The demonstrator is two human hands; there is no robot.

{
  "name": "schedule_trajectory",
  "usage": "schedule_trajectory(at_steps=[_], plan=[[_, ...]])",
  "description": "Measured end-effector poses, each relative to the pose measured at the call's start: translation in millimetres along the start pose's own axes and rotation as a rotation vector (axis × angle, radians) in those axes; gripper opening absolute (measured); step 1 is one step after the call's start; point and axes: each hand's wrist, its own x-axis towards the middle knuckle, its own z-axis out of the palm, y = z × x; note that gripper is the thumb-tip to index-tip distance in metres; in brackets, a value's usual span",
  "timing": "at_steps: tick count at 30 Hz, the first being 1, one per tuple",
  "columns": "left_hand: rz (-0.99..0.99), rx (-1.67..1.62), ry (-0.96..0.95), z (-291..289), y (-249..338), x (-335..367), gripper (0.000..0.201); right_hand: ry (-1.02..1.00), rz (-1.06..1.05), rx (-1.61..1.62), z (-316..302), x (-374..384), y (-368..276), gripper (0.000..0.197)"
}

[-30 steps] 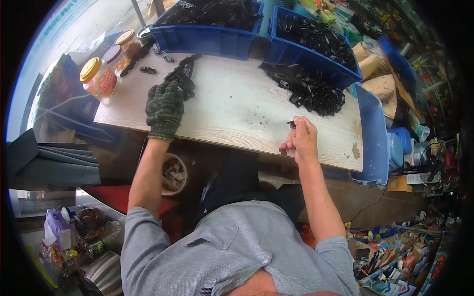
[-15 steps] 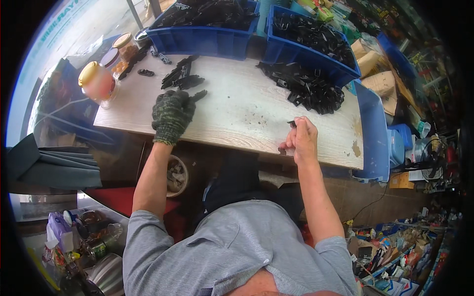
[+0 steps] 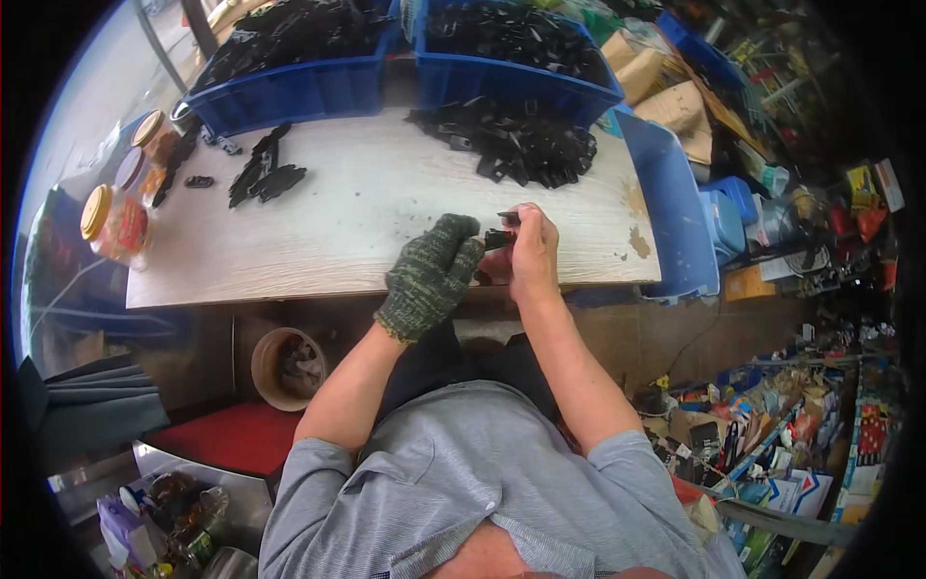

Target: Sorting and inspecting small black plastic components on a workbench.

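My left hand (image 3: 431,270), in a dark green knitted glove, is closed over the front edge of the table. Its fingertips grip a small black plastic part (image 3: 497,239), which points toward my right hand. Bare and curled, my right hand (image 3: 533,253) sits just beside it, pinching another small dark piece (image 3: 508,218) between thumb and forefinger. The two pieces are close together; whether they touch I cannot tell. Beyond the right hand lies a heap of black plastic parts (image 3: 521,145). A smaller bunch of longer black parts (image 3: 265,174) rests at the table's left.
Two blue bins (image 3: 299,92) full of black parts stand along the table's far edge. Lidded jars (image 3: 118,224) line the left end of the white tabletop (image 3: 338,232). A blue tub (image 3: 675,217) adjoins the right end. Below the table is a round bucket (image 3: 289,369).
My left hand has moved right, from beside the left bunch to my right hand, carrying a black part. My right hand keeps its small piece. The whole view has shifted.
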Motion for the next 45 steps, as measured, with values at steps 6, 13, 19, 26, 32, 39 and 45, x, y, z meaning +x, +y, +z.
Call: schedule_trajectory(at_steps=[6, 13, 19, 26, 32, 39, 45], plan=[[-0.240, -0.207, -0.073, 12, 6, 9, 0.022, 0.018, -0.040, -0.022, -1, -5, -1, 0.027], [-0.122, -0.283, 0.164, 52, 11, 13, 0.032, 0.045, -0.359, -0.209, -16, 10, 24, 0.030], [-0.274, -0.455, 0.029, 31, 12, 7, 0.036, 0.062, -0.132, 0.019, -12, 1, 15, 0.033], [-0.112, -0.255, 0.091, 48, 23, 15, 0.036, 0.065, -0.307, -0.140, -19, 9, 20, 0.033], [-0.182, -0.255, 0.049, 51, 20, 17, 0.036, 0.046, -0.353, -0.205, -10, 4, 14, 0.032], [0.141, 0.502, 0.273, -29, -6, 18, 0.030, 0.248, 0.061, 0.064, -26, 12, -17, 0.031], [0.156, 1.126, 0.265, -161, -81, 29, 0.028, 0.516, -0.177, 0.093, -124, 70, -66, 0.030]])
